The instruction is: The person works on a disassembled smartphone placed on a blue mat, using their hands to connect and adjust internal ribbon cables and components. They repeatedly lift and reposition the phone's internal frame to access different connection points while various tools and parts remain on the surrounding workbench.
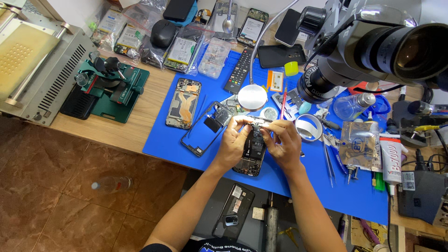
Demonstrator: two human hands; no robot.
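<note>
— While both hands pinch that small metal part (pixel 258 121) above the opened phone (pixel 252 151), what worries you?
— Left hand (pixel 233 142) and right hand (pixel 281 142) grip tight; twisting might bend it, or drop it onto the blue mat (pixel 177 144).

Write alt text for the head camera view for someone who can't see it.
Two bare hands, left hand and right hand, pinch a small silvery metal part above an opened black smartphone on a blue work mat, under a grey microscope.

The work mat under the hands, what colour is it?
Blue, the work mat, clearest in the head view.
</note>
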